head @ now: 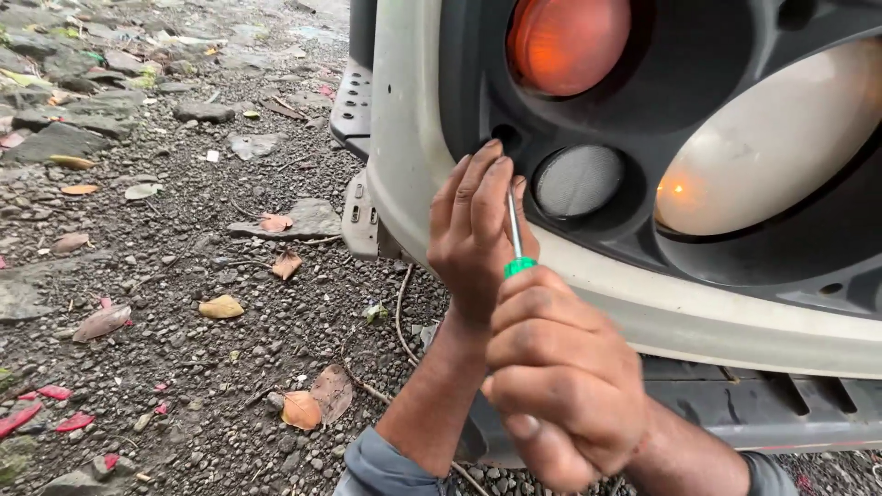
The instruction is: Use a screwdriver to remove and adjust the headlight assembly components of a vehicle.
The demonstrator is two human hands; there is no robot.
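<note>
My right hand (560, 377) is closed around the green handle of a screwdriver (515, 241), whose thin metal shaft points up toward a small dark hole (504, 135) in the black lamp housing (680, 101) of a vehicle. My left hand (473, 230) holds the shaft near its tip, fingers reaching up to the hole. The tip itself is hidden behind my fingers. An orange round lamp (565, 41), a small grey round lamp (579, 181) and a large pale headlamp (772, 147) sit in the housing.
A cream bumper (404, 138) curves around the housing, with a black metal step (352, 101) at its left side. The ground to the left is wet gravel (184, 303) with flat stones, dry leaves and red petals. A thin wire (400, 312) lies under the bumper.
</note>
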